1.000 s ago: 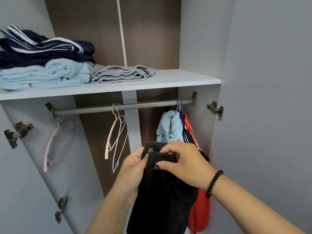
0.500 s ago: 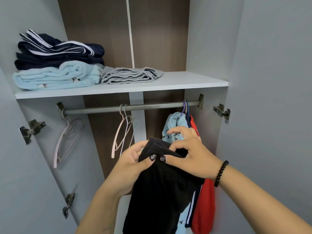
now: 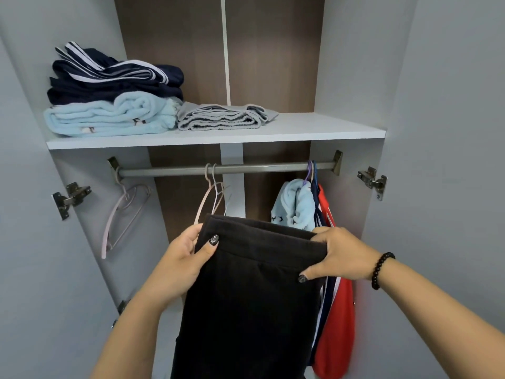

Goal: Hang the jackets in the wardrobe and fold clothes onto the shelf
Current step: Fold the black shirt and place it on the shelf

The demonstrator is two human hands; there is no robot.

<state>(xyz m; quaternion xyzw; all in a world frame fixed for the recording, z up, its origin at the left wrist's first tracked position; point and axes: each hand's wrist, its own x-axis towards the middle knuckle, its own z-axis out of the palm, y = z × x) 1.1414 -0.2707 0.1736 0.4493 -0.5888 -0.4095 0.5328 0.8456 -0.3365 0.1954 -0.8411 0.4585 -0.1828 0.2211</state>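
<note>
Head view puts both of my hands on a black garment (image 3: 254, 296) held up in front of the open wardrobe, below the rail (image 3: 226, 168). My left hand (image 3: 185, 258) grips its top left corner, thumb curled over the front of the waistband and fingers behind; my right hand (image 3: 341, 255) grips the top right corner the same way, thumb on the front. The cloth hangs flat between them and runs out of the bottom of the picture.

I judge this is a fold for the shelf (image 3: 314, 129), where bare board lies to the right of the grey folded piece (image 3: 224, 119). To do it well I would keep the top edge taut and level, bring the two corners together so the halves match, then fold the length up before lifting it, staying clear of the empty hangers (image 3: 213, 192) and the hung jackets (image 3: 322, 214).

No brand, label or readable writing shows anywhere.
</note>
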